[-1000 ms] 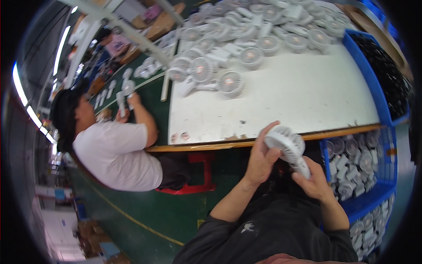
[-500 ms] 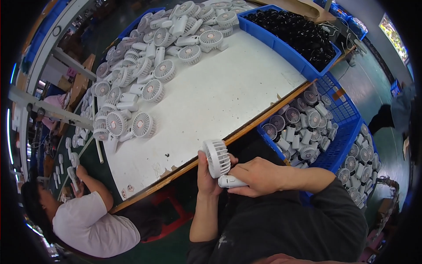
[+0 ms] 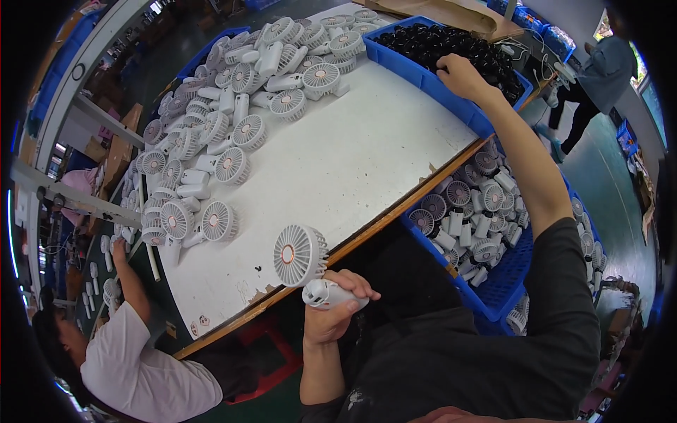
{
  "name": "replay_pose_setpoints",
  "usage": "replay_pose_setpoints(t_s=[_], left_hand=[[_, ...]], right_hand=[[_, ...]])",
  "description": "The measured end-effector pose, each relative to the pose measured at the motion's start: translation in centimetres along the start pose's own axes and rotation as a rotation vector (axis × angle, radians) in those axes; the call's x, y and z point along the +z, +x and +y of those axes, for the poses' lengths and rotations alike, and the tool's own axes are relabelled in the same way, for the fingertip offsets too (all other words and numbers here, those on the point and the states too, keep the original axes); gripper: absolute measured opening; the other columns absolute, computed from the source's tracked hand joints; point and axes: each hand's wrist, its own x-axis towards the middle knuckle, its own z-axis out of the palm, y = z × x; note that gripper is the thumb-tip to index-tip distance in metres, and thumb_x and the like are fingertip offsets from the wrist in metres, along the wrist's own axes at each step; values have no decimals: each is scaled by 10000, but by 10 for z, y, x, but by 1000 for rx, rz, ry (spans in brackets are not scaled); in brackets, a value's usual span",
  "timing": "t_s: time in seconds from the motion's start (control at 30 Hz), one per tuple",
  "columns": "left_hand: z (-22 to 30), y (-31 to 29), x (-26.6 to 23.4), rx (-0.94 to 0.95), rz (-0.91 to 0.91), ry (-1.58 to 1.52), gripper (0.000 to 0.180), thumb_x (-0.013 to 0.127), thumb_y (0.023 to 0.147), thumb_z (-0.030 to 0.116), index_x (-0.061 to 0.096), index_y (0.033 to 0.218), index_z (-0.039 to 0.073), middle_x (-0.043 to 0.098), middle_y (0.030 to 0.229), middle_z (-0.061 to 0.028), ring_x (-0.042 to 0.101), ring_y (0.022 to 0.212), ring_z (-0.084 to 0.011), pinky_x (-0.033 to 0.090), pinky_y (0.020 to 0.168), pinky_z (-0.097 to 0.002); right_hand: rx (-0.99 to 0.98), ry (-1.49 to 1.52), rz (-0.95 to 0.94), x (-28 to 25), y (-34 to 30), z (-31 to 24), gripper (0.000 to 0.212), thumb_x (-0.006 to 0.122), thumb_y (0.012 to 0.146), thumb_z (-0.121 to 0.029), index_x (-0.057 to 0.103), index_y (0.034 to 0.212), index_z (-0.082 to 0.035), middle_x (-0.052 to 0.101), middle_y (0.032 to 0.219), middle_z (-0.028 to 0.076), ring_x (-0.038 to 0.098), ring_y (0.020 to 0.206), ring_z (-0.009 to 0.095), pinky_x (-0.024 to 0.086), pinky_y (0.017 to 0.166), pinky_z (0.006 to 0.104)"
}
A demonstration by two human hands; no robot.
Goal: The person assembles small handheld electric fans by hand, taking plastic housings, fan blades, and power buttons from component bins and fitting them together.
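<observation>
A white handheld fan (image 3: pixel 300 255) is in my left hand (image 3: pixel 326 323), which is closed round its handle just off the table's front edge. The fan's round grille stands up beyond my fingers, and the handle's end points back to the right. My right hand (image 3: pixel 462 76) is stretched out to the blue tray (image 3: pixel 416 72) at the far right. Its fingers are bent down at the heap of small glossy black parts (image 3: pixel 427 44) inside. The fingertips are partly hidden, so I cannot make out what they pinch.
Many white fans (image 3: pixel 243 79) lie piled along the left of the white table (image 3: pixel 338 158). A blue crate (image 3: pixel 518 275) of fans with black ends stands below the right edge. A co-worker (image 3: pixel 159 356) sits at left; another person (image 3: pixel 599 74) stands far right.
My right hand has let go of the fan and moved up and right to the tray of black parts. The fan, now in my left hand alone, has turned its grille toward the left.
</observation>
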Motion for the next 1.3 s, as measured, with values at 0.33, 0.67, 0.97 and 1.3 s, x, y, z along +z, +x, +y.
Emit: replay_pose_setpoints(t_s=[0.33,0.67,0.97,1.3], left_hand=[[-2,3,-8,-39,116,38,254,649,808,-89,586,1033,12,599,944,-138,626,922,-258,559,864,-477],[-3,4,-17,-42,195,62,255,644,808,-88,571,1034,6,601,943,-133,626,925,-251,565,846,-476],[3,-2,-13,-34,317,134,258,653,791,-37,565,1026,22,604,891,-117,618,882,-259,580,785,-473],[4,-1,-9,-69,289,142,358,614,889,-29,525,1235,-47,636,943,-148,657,896,-235,628,693,-397]], right_hand=[[45,-217,-150,45,52,58,259,600,814,-52,680,1042,42,596,1189,210,601,1085,373,499,948,423],[89,-186,-179,51,62,51,277,636,789,-66,686,1050,13,610,1120,229,598,1084,372,493,951,423],[124,-114,-127,48,65,49,176,587,772,-15,714,892,8,676,1025,245,650,1031,375,529,884,439],[274,871,133,-3,19,-16,546,664,766,37,557,1301,15,568,785,55,607,693,154,536,613,273]])
